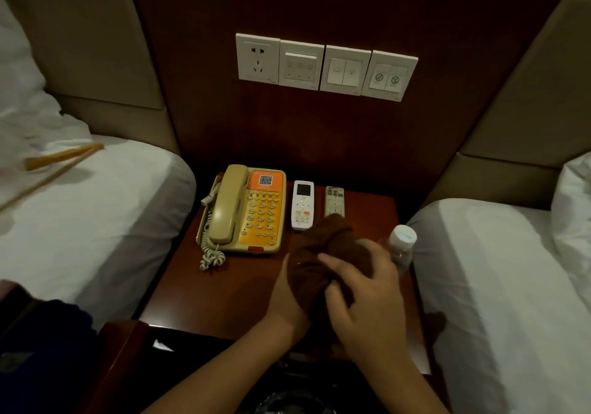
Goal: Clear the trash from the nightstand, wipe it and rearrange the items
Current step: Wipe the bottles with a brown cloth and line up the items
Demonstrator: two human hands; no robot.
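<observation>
Bunching a brown cloth [323, 253] in both hands, left [283, 298] and right [367, 289] (wiping seemingly underway); the phone [246, 212], remotes [303, 204] and bottle [401, 247] look tidy.

A QR code sits on the telephone's [246, 209] orange panel above blurred keys; no lettering is legible.

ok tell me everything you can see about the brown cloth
The brown cloth is a dark brown, soft, towel-like fabric, bunched into a crumpled wad rather than spread flat. Both hands grip it over the front right part of the nightstand: the left hand from below and the side, the right hand on top. Its far edge hides the near end of the grey remote.
</observation>
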